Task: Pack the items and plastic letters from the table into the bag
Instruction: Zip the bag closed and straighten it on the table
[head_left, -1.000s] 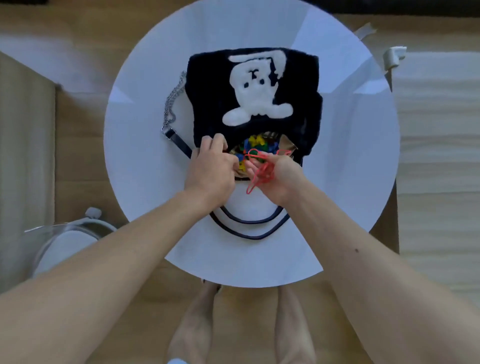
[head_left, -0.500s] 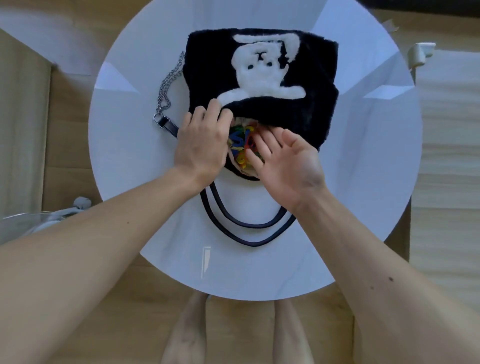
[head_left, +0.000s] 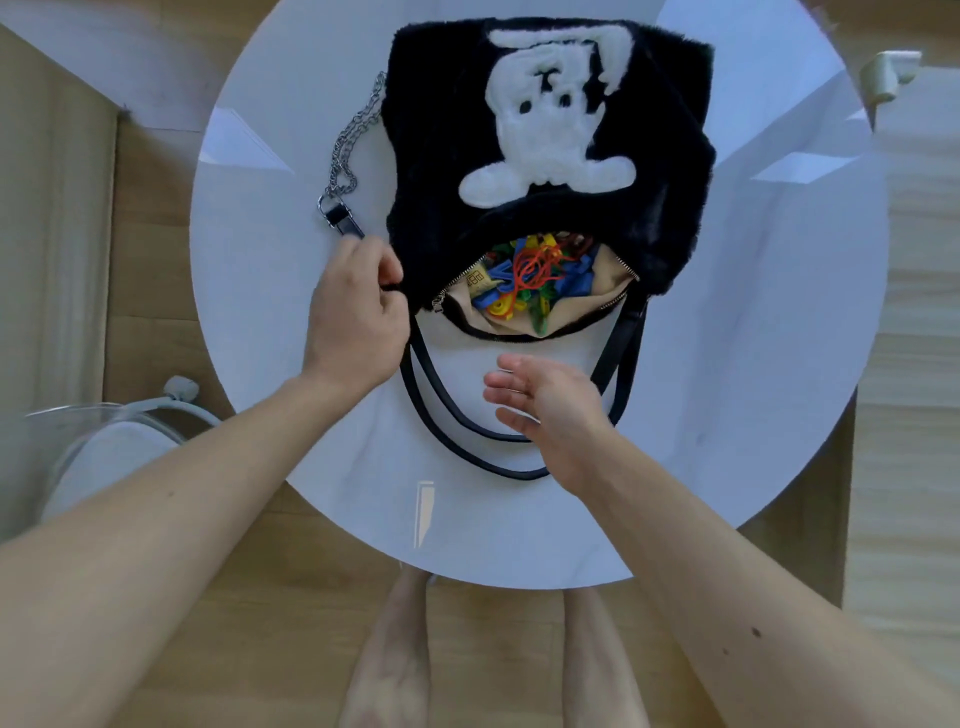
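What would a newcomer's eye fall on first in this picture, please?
A black furry bag with a white bear lies on the round white table. Bright plastic letters fill its open mouth. The left hand pinches its edge; the right hand hovers open by the handles.

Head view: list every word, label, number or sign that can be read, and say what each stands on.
Nothing here can be read as text.
Tan tag inside the bag: blue marks, too blurred to read.
Plastic letters in the bag's opening: jumbled, no single letter can be made out.
White figure on the bag's front: a picture, no writing.
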